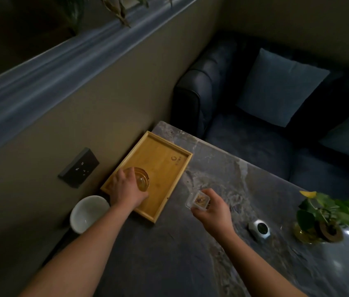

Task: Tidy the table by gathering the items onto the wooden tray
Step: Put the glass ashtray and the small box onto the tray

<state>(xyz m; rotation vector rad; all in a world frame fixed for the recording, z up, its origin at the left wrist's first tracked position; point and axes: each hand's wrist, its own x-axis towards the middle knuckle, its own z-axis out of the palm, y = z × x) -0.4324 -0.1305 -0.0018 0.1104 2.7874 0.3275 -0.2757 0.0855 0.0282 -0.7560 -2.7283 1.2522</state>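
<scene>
Nearest, the right hand [212, 213] is pinching a small clear box [198, 201] between thumb and fingertips over the grey table [169, 254], just right of the wooden tray [163, 155], while farther left the left hand [126, 187] is curling around a glass cup [142, 179] sitting in the tray's near left corner.

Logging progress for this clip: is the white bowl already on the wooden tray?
No, the white bowl sits outside the rim of the wooden tray, beside its near left corner.
</scene>
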